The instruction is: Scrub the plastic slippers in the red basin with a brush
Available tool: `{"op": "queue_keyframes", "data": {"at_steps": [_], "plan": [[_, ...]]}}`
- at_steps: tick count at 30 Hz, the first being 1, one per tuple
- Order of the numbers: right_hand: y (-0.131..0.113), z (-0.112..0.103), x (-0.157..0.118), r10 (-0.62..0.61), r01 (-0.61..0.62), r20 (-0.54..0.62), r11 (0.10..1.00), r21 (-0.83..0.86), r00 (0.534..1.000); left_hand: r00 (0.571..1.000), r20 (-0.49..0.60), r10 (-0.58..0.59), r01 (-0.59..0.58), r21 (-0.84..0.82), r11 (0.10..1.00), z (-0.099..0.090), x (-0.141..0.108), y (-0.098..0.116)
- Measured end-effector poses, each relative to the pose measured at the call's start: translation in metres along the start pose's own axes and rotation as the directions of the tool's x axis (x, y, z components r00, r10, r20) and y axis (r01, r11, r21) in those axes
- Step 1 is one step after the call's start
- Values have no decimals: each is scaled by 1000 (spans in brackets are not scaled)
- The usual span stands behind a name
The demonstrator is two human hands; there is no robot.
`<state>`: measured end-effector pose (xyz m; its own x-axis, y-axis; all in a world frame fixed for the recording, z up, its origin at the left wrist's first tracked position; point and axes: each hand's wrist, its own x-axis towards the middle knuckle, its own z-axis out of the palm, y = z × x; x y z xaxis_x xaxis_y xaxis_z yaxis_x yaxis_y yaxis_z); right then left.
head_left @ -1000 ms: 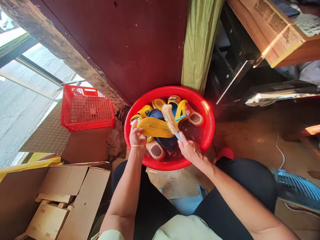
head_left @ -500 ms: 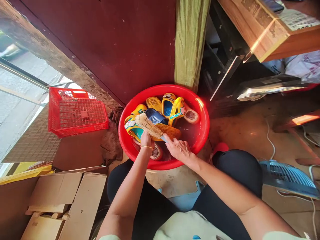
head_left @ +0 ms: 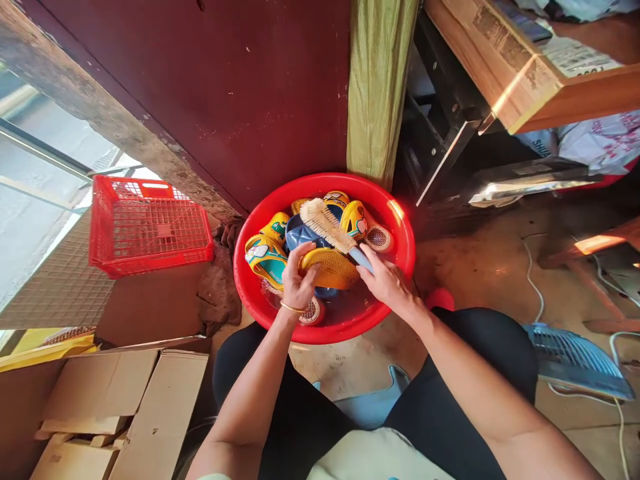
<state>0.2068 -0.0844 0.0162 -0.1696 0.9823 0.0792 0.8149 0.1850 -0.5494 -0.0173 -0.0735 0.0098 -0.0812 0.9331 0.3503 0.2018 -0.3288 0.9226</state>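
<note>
My left hand (head_left: pixel 299 279) grips one end of a yellow-soled slipper (head_left: pixel 331 268), its textured sole turned up, over a red basin (head_left: pixel 239 260). In my right hand (head_left: pixel 387 277) is the blue-grey handle of a scrubbing brush (head_left: pixel 327 225). Its pale bristles lie just beyond the slipper's far edge; whether they touch it I cannot tell. Around them in the basin's water are a yellow clog with a teal inside (head_left: pixel 273 269), a dark blue slipper (head_left: pixel 299 235), another yellow clog (head_left: pixel 354 221) and a pinkish shoe with a patterned sole (head_left: pixel 377 238).
A red plastic crate (head_left: pixel 153 227) stands left of the basin, near a brown rag (head_left: pixel 220 293) and a cardboard box (head_left: pixel 110 400). A maroon panel (head_left: pixel 250 87) rises behind. At right are a wooden table (head_left: pixel 535 73) and a blue fan (head_left: pixel 580 360).
The brush has moved from across the sole to beyond its far edge, bristles now pointing up and away. My left hand has shifted slightly, and more of the slipper's sole shows.
</note>
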Motion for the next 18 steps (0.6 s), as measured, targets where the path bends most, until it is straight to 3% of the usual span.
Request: {"op": "queue_keyframes", "data": {"at_steps": [2, 6, 8, 11, 15, 16, 18], "plan": [[9, 0, 5, 36, -31, -63, 997, 76, 997, 999, -40, -27, 22, -141, 990, -7, 7, 10], [21, 17, 11, 152, -159, 46, 934, 320, 987, 986, -133, -101, 54, -317, 947, -16, 21, 17], [21, 28, 12, 229, -258, 121, 821, 509, 966, 974, -171, -146, 72, -379, 922, -19, 26, 17], [14, 36, 11, 326, -377, 222, 559, 738, 919, 964, -175, -202, 101, -459, 883, -24, 30, 21], [2, 28, 8, 253, -433, 378, 219, 874, 891, 975, -94, -201, 126, -508, 852, -34, 33, 31], [-1, 25, 7, 234, -425, 381, 187, 886, 895, 978, -74, -196, 131, -517, 846, -35, 34, 33], [-4, 18, 3, 249, -380, 326, 213, 900, 912, 977, -65, -202, 136, -542, 830, -35, 36, 33]]}}
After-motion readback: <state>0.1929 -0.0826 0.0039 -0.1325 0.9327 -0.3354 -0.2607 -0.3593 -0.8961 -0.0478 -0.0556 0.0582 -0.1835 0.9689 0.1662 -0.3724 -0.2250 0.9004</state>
